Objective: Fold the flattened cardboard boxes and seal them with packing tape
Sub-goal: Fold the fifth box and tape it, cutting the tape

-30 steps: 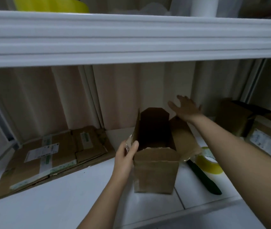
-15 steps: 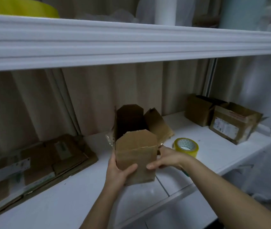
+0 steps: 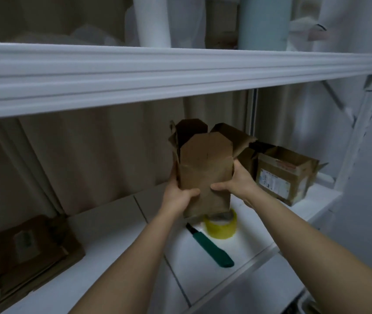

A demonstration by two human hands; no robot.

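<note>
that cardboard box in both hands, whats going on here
A person is holding a small cardboard box up over the white shelf, left hand and right hand gripping its sides, thumbs across the near face. Its flaps are still open and no tape is on it. A roll of yellow packing tape and a green utility knife lie on the shelf just below. Flattened boxes wait at the left.

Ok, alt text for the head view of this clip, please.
Two hands, the left hand and right hand, hold a small cardboard box with its top flaps open above a white shelf. A yellow tape roll and green utility knife lie below; flattened cardboard lies left.
</note>
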